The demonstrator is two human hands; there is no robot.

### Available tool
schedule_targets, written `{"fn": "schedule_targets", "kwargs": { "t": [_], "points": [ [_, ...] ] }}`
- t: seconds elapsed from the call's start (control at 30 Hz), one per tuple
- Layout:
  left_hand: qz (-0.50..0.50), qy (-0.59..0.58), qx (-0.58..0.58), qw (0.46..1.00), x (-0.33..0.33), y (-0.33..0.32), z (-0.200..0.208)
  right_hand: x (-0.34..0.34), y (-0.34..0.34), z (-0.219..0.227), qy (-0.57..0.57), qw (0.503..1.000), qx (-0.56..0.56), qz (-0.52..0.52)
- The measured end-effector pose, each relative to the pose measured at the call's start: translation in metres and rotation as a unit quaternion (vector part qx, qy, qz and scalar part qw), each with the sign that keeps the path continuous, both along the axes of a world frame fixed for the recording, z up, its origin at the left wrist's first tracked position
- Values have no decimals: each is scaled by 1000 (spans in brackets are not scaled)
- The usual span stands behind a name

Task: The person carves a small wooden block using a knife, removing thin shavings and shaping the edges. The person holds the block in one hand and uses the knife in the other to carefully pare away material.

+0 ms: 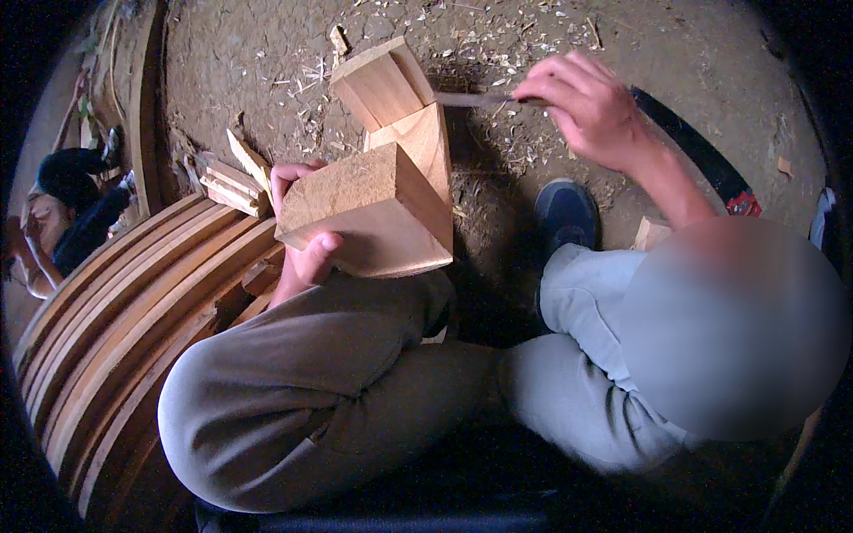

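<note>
My left hand (306,258) grips a pale wooden block (355,209) above my left leg, with the thumb on its near face and fingers round its left side. The block is cut to a narrower waist between two thick ends, and its far end points away from me. My right hand (582,102) is closed round the end of a thin, dark, flat tool (475,99), a file or a blade; I cannot tell which. Its other end reaches the block near the notch below the far end, where contact is hard to make out.
Several long wooden boards (142,302) lie stacked at the left, with offcuts (235,186) on top. Wood chips (489,53) litter the earth floor. A curved black blade-like tool (689,142) with a red end lies at the right. Another person (75,195) sits at far left.
</note>
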State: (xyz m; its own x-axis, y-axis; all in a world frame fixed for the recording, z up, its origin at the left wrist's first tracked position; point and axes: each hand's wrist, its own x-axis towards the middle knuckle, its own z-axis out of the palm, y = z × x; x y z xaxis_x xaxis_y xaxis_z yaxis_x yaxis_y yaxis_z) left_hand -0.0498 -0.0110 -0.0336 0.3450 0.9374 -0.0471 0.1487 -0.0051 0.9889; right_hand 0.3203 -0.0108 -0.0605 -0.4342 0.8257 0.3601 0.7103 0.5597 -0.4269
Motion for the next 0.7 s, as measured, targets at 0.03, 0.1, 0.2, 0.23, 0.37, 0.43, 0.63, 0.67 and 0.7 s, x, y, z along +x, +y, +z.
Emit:
{"fn": "schedule_targets", "kwargs": {
  "t": [0.03, 0.1, 0.2, 0.23, 0.37, 0.43, 0.63, 0.67, 0.7],
  "points": [
    [1, 2, -2, 1000, 0, -1, 1, -3, -1, -2, 5, 1000, -7, 13],
    [12, 0, -8, 1000, 5, -4, 7, -8, -2, -7, 15, 999, -20, 38],
    [6, 12, -3, 1000, 2, -3, 6, -12, -5, -17, -11, 999, -12, 50],
    [-1, 17, 1, 1000, 0, -2, 4, -12, -5, -20, -20, 998, -10, 52],
    [-2, 9, -10, 1000, 1, -2, 5, -6, -5, -31, -36, 999, 4, 7],
    [-17, 13, -2, 1000, -4, 0, 2, 1, -4, -30, -71, 997, -4, -15],
    [-5, -3, 17, 1000, 0, 0, 1, 5, -3, -17, 30, 996, -54, -71],
    [-6, -7, 11, 1000, 0, 0, 0, 4, -2, -17, 43, 995, -60, -66],
    [-8, -11, 5, 1000, 1, 0, 0, 2, -1, -17, 55, 994, -67, -61]
  ]
}}
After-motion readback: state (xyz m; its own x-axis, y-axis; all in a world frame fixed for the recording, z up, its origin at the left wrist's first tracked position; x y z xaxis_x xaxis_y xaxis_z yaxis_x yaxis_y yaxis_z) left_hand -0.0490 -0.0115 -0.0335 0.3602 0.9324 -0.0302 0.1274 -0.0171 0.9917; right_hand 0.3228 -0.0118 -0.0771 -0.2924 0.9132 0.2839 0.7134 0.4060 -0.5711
